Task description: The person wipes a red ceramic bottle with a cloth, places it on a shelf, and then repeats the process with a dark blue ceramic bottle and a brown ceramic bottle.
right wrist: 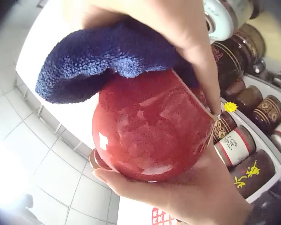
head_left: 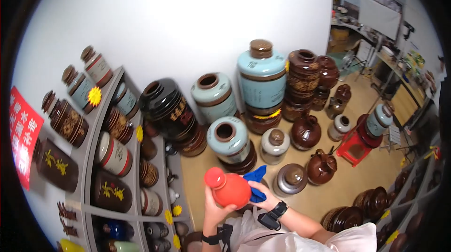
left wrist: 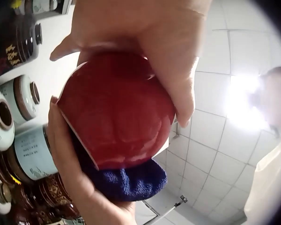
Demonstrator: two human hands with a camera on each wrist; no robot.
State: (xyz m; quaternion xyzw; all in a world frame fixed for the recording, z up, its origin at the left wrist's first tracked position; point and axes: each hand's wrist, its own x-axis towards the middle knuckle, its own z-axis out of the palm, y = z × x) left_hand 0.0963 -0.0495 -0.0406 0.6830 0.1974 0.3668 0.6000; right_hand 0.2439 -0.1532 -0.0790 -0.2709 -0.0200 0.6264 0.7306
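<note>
A glossy red vase [head_left: 233, 190] with a round body and short flared neck is held tilted in front of my chest. My left hand [head_left: 218, 213] grips it, thumb and fingers spread round the body, as the left wrist view shows. My right hand [head_left: 268, 199] holds a blue towel cloth [head_left: 256, 184] against the vase's other side. In the right wrist view the fuzzy cloth [right wrist: 107, 56] bunches between my right palm and the red glaze [right wrist: 150, 126]. Part of the cloth is hidden behind the vase in the left wrist view.
Pale blue jars [head_left: 229, 139] and brown jars [head_left: 306, 132] crowd the floor ahead, close to my hands. Grey shelving [head_left: 87, 167] with more jars stands at my left, another shelf [head_left: 399, 214] at my right. A red stool [head_left: 355, 146] stands further right.
</note>
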